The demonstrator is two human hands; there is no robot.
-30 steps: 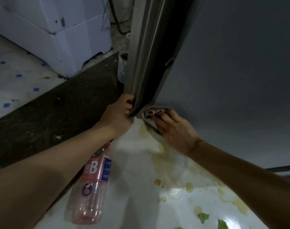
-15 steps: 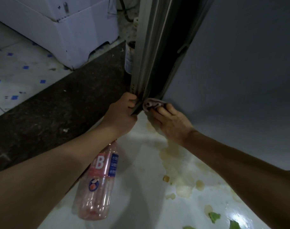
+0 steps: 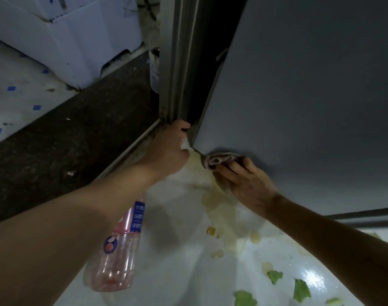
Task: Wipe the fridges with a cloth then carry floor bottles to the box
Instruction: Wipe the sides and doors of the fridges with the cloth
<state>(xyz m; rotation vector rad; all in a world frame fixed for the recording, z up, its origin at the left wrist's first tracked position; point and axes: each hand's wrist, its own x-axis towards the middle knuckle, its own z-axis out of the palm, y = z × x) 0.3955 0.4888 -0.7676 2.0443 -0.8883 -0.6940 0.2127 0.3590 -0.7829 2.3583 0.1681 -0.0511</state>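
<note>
I'm low at the foot of the fridge (image 3: 310, 96), head camera looking down. My right hand (image 3: 243, 182) has its fingers curled round the cloth (image 3: 219, 160), a small pinkish wad bunched up and pressed to the bottom edge of the grey door panel, at about one o'clock from the middle of the view. My left hand (image 3: 168, 151) sits at eleven o'clock from the cloth, fingers hooked round the lower corner of the door edge, and I read that as steadying it.

The cloth looks soft and limp, folding over itself; I'd say it needs a full-finger bunch rather than a fingertip pinch, or it will slide out along that smooth panel. It may be damp, though I can't tell from here.

Down at seven o'clock the bottle (image 3: 118, 250) lies on its side on the pale floor (image 3: 177, 272), partly under my left forearm. Clear pinkish plastic, and it looks empty or nearly so, so I judge it light, a bit crushable and ready to roll. Best hold is round the labelled waist, not the thin lower body.

Yellowish spill (image 3: 228, 219) spreads on the floor below my right hand, and green leaf scraps (image 3: 301, 290) lie at five o'clock. That floor looks slick. A white box (image 3: 73, 40) stands at ten o'clock, well apart.
</note>
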